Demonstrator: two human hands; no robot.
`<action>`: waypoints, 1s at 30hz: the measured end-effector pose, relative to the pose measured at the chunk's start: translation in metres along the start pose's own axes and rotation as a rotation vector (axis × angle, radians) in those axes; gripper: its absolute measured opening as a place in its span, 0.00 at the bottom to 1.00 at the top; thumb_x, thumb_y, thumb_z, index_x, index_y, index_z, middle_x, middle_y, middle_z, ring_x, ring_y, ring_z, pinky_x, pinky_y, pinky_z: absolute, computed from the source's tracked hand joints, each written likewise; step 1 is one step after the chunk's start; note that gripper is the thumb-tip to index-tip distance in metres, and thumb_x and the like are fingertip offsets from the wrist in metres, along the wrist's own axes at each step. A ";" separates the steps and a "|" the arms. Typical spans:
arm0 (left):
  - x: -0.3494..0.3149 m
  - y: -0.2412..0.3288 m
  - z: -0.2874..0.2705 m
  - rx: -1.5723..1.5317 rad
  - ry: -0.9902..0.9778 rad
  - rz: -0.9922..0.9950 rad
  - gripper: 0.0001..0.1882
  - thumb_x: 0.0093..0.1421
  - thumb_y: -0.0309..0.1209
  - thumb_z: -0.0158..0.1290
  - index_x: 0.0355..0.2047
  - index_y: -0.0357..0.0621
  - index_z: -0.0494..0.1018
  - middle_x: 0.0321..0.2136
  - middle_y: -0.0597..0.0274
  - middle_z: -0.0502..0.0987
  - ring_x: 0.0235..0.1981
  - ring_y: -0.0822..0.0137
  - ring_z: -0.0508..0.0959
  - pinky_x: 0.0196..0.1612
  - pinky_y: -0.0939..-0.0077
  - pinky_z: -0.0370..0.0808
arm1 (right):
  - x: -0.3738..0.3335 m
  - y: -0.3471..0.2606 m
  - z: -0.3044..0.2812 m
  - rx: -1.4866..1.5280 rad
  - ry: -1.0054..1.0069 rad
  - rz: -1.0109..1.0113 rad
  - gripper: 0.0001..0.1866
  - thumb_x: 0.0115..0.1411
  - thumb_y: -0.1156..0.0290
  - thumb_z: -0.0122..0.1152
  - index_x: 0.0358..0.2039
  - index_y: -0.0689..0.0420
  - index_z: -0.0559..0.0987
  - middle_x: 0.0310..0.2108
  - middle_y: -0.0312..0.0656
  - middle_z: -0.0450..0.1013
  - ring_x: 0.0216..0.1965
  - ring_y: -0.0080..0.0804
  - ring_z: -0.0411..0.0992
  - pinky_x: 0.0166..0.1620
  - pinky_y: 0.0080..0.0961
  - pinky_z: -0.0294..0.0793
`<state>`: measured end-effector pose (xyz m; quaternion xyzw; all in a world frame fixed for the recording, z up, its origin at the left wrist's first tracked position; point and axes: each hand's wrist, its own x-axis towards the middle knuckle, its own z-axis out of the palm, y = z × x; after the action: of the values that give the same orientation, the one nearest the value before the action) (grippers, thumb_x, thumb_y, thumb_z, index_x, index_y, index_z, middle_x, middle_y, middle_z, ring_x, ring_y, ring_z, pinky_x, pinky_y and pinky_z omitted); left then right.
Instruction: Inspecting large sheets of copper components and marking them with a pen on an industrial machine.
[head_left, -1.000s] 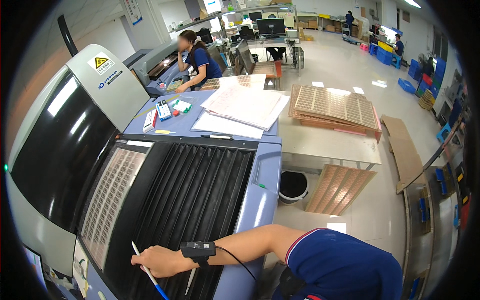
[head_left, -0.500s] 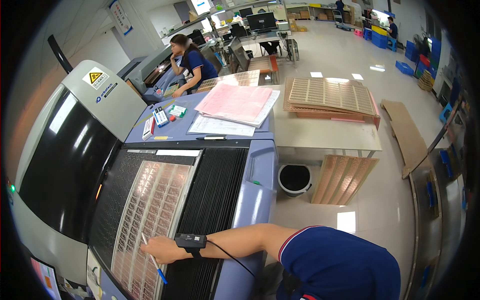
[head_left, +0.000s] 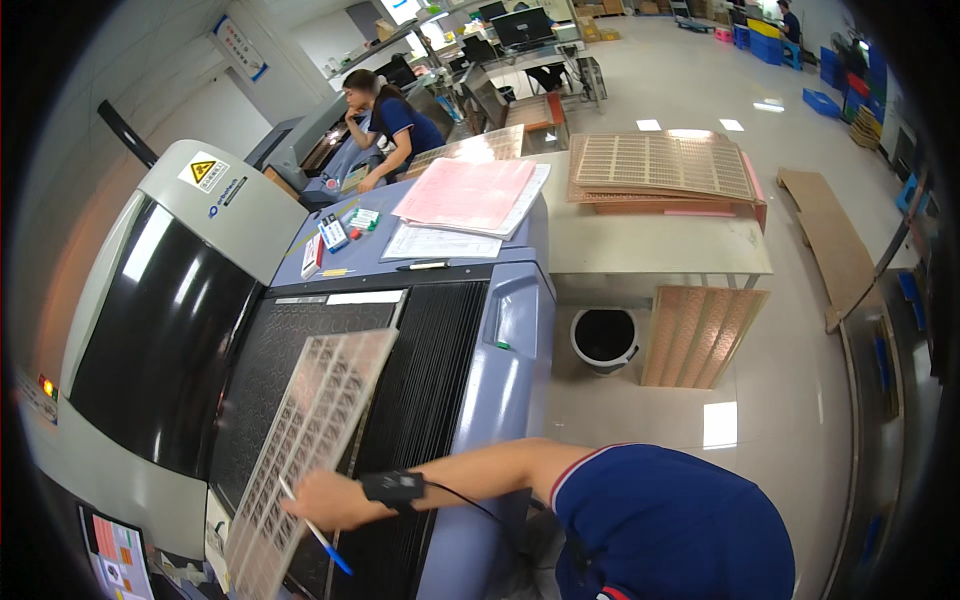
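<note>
My right hand [head_left: 335,502] reaches in from the right, fingers closed round a slim white pen [head_left: 330,546] with a blue end. The same hand is at the right edge of a long printed circuit board panel [head_left: 318,405], copper-pink with pale strips and rows of small patterns. The panel lies askew and looks partly raised off the black textured machine bed [head_left: 268,345]. Whether the fingertips grip its edge is hidden. A black device [head_left: 393,488] with a cable is strapped to my right wrist. My left hand is out of the picture.
A large machine hood [head_left: 160,330] stands left of the bed; black ribbed bellows [head_left: 425,370] run along its right. Papers [head_left: 468,192], a marker [head_left: 423,266] and small boxes [head_left: 332,232] lie behind. Stacked panels [head_left: 665,165] rest on a side table. A co-worker [head_left: 400,130] sits beyond.
The panel has turned askew and partly lifted from the bed, its far end shifting right. My right hand stays at its edge with the pen. The whole view has shifted slightly.
</note>
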<state>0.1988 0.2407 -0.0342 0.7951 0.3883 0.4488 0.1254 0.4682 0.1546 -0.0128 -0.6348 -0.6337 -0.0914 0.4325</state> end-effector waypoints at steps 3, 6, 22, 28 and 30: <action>-0.036 -0.009 -0.023 -0.550 -0.017 -0.378 0.29 0.61 0.39 0.50 0.59 0.43 0.56 0.57 0.49 0.63 0.55 0.51 0.67 0.59 0.60 0.61 | -0.054 -0.052 -0.025 0.419 -0.148 -0.239 0.27 0.56 0.62 0.60 0.48 0.67 0.63 0.40 0.63 0.67 0.42 0.57 0.70 0.43 0.44 0.70; -0.077 0.007 -0.055 -0.405 0.164 -0.405 0.23 0.61 0.37 0.51 0.52 0.37 0.60 0.51 0.49 0.67 0.49 0.55 0.70 0.53 0.64 0.65 | -0.092 -0.055 -0.092 0.832 -0.361 -0.145 0.43 0.61 0.59 0.56 0.65 0.66 0.43 0.59 0.67 0.54 0.58 0.57 0.58 0.60 0.41 0.59; -0.176 0.000 -0.079 -0.207 0.478 -0.405 0.24 0.62 0.36 0.53 0.19 0.48 0.50 0.20 0.73 0.50 0.21 0.78 0.50 0.24 0.77 0.47 | -0.161 0.068 -0.163 0.481 -0.168 0.550 0.08 0.58 0.71 0.58 0.29 0.64 0.78 0.24 0.36 0.74 0.25 0.18 0.69 0.27 0.15 0.67; -0.174 -0.001 -0.080 -0.263 0.487 -0.446 0.22 0.62 0.34 0.53 0.19 0.48 0.51 0.20 0.74 0.50 0.21 0.79 0.51 0.24 0.79 0.48 | -0.169 0.070 -0.159 0.417 -0.156 0.347 0.04 0.54 0.76 0.57 0.26 0.63 0.78 0.22 0.38 0.73 0.21 0.19 0.68 0.24 0.17 0.65; -0.179 -0.009 -0.086 -0.260 0.459 -0.437 0.19 0.63 0.33 0.51 0.21 0.45 0.54 0.20 0.72 0.52 0.22 0.78 0.53 0.26 0.79 0.51 | -0.166 0.069 -0.159 0.420 -0.167 0.374 0.04 0.54 0.76 0.57 0.25 0.63 0.78 0.21 0.38 0.73 0.21 0.20 0.67 0.24 0.18 0.64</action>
<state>0.0721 0.1035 -0.1006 0.5488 0.5070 0.6243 0.2283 0.5682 -0.0598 -0.0562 -0.6427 -0.5441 0.1758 0.5099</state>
